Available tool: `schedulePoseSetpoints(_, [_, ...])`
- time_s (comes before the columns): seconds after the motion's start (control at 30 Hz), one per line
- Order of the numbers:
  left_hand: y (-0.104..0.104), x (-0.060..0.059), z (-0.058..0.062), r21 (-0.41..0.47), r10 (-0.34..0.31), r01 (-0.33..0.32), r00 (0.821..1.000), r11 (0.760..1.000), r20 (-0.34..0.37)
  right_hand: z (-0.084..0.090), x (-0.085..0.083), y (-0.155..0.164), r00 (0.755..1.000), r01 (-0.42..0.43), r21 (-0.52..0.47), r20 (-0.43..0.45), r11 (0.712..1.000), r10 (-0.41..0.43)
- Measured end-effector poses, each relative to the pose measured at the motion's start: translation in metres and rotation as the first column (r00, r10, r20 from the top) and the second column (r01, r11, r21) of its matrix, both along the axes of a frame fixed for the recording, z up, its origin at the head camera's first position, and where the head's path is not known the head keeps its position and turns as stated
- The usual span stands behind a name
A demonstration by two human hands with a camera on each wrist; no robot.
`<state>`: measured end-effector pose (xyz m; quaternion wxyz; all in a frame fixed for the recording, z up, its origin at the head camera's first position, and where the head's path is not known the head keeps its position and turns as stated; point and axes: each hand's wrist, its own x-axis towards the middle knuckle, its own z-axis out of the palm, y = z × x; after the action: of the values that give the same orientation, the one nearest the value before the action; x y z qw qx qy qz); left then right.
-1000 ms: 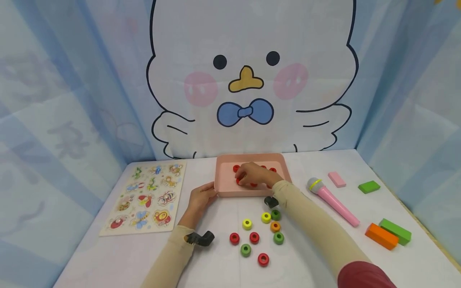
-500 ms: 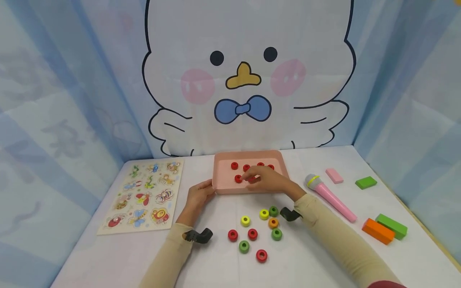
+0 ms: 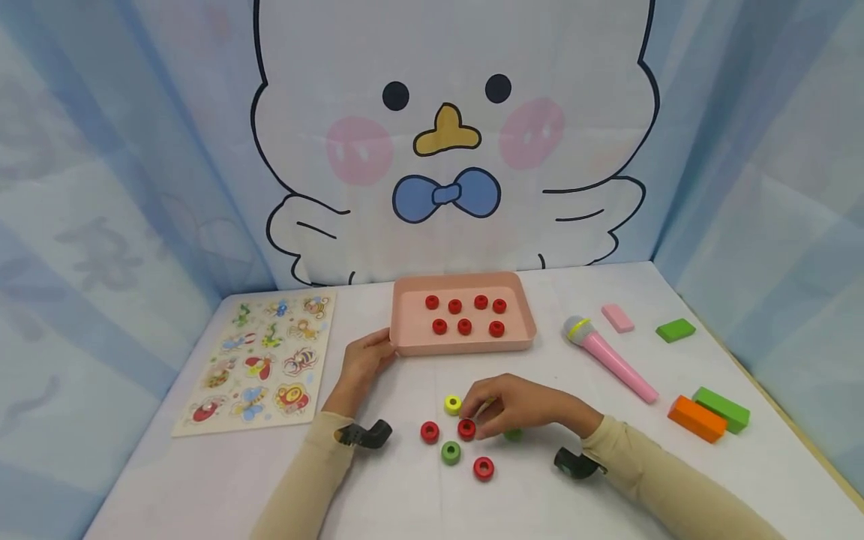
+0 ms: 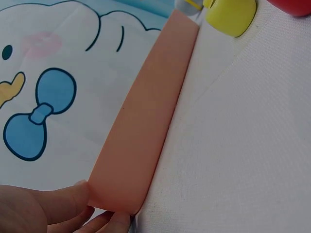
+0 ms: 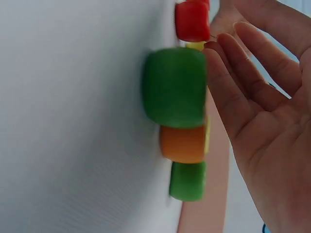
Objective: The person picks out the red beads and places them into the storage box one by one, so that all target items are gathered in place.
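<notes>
The white tabletop (image 3: 607,480) carried everything, with a cartoon bird backdrop (image 3: 445,142) hanging behind it. At its left lay an insect puzzle board (image 3: 259,364). Near the back centre sat the pink tray (image 3: 405,319), with seven red rings (image 3: 464,326) lying in two rows inside it. To the right of the tray lay a pink toy microphone (image 3: 610,360), and beyond it a pink block (image 3: 617,318), a small green block (image 3: 676,330), and, nearer the front edge, an orange block (image 3: 697,418) touching a long green block (image 3: 721,409).

The left hand (image 3: 363,366) rested at the tray's near left corner; the left wrist view showed its fingers (image 4: 58,201) curled onto that corner, gripping the rim. The right hand (image 3: 520,407) hovered low over a loose cluster of rings in front of the tray, its fingers (image 5: 228,77) relaxed and slightly bent, holding nothing, with the fingertips at a red ring (image 3: 466,429) on the tabletop. Just beside it lay another red ring (image 3: 430,432), a yellow ring (image 3: 453,405), a green ring (image 3: 451,452) and a third red ring (image 3: 483,468). In the right wrist view, a further green ring (image 5: 175,87), an orange ring (image 5: 182,144) and one more green ring (image 5: 187,180) lay under the palm.
</notes>
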<state>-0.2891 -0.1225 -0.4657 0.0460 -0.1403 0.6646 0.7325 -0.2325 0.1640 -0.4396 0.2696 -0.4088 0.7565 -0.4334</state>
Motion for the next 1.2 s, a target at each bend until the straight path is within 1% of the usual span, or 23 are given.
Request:
schedulePoseSetpoints(0.13, [-0.001, -0.001, 0.001, 0.018, 0.0, 0.0, 1.0, 1.0, -0.003, -0.007, 0.003, -0.003, 1.0, -0.013, -0.001, -0.02, 1.0, 0.013])
schedulePoseSetpoints(0.23, [-0.001, -0.001, 0.001, 0.027, 0.004, -0.004, 1.0, 1.0, -0.003, -0.01, 0.004, -0.005, 1.0, -0.002, 0.009, -0.03, 1.0, 0.002])
schedulePoseSetpoints(0.5, [0.0, -0.002, 0.002, 0.038, 0.001, -0.001, 1.0, 0.999, 0.001, -0.007, 0.008, -0.008, 0.996, 0.055, 0.07, -0.076, 0.996, -0.049])
schedulePoseSetpoints(0.67, [0.001, -0.001, 0.002, 0.03, 0.01, -0.011, 1.0, 1.0, 0.011, -0.008, 0.007, -0.009, 0.995, 0.053, 0.076, -0.089, 0.996, -0.046])
schedulePoseSetpoints(0.77, [0.0, 0.0, 0.001, 0.033, 0.008, -0.008, 1.0, 0.999, -0.002, -0.007, 0.004, -0.007, 0.994, 0.04, 0.06, -0.101, 0.997, -0.034])
schedulePoseSetpoints(0.87, [0.0, 0.0, 0.001, 0.036, 0.002, -0.001, 1.0, 0.999, -0.009, 0.001, -0.004, -0.006, 0.992, 0.05, 0.05, -0.119, 0.997, -0.044])
schedulePoseSetpoints(0.93, [0.0, 0.0, 0.001, 0.033, 0.002, -0.002, 1.0, 0.999, -0.008, 0.012, -0.012, -0.006, 0.988, 0.077, 0.044, -0.136, 0.996, -0.071])
schedulePoseSetpoints(1.07, [0.0, 0.001, 0.002, 0.029, 0.015, -0.014, 1.0, 0.999, -0.006, 0.034, -0.04, -0.012, 0.97, 0.146, 0.029, -0.199, 0.989, -0.137])
schedulePoseSetpoints(1.13, [0.0, 0.001, 0.002, 0.03, 0.015, -0.014, 1.0, 0.999, -0.012, 0.042, -0.055, -0.017, 0.952, 0.182, 0.023, -0.254, 0.983, -0.17])
schedulePoseSetpoints(1.2, [0.001, 0.002, 0.001, 0.031, 0.006, -0.006, 1.0, 1.0, -0.016, 0.048, -0.069, -0.024, 0.938, 0.212, 0.029, -0.287, 0.977, -0.195])
